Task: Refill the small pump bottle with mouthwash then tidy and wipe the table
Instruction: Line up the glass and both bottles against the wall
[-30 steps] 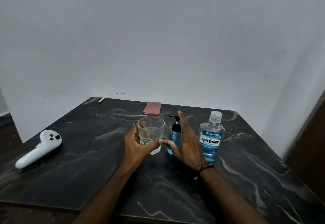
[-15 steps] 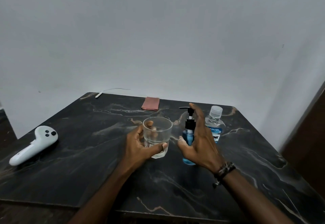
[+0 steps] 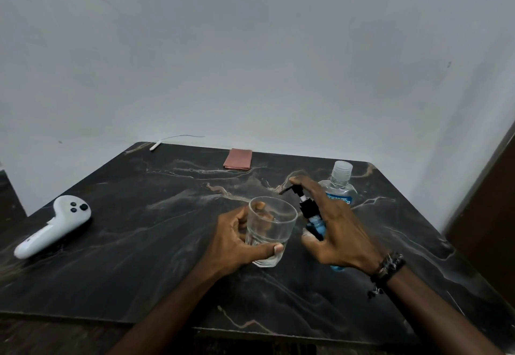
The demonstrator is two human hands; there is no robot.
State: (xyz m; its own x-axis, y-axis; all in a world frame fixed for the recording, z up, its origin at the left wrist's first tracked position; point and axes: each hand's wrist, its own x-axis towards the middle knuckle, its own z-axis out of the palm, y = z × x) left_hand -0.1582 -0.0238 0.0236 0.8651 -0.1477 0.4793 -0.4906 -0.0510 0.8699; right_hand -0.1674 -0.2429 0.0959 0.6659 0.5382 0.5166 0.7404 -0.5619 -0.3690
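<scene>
My left hand (image 3: 237,240) grips a clear drinking glass (image 3: 270,228) at the middle of the dark marble table (image 3: 139,257). Right beside it my right hand (image 3: 334,229) holds the small blue pump bottle (image 3: 315,225), tilted toward the glass, with my index finger on top of its black pump head. The nozzle points over the glass rim. Behind my right hand stands the large mouthwash bottle (image 3: 340,184), clear cap on, its lower part hidden by my hand. A folded pink cloth (image 3: 237,158) lies at the table's far edge.
A white game controller (image 3: 53,226) lies near the table's left edge. A thin white cable (image 3: 164,143) runs off the far left corner. A white wall rises behind the table, and a dark wooden panel (image 3: 490,229) stands to the right.
My right hand took hold of the pump bottle, lifted it and tipped it toward the glass, finger now on the pump. My left hand kept its grip on the glass.
</scene>
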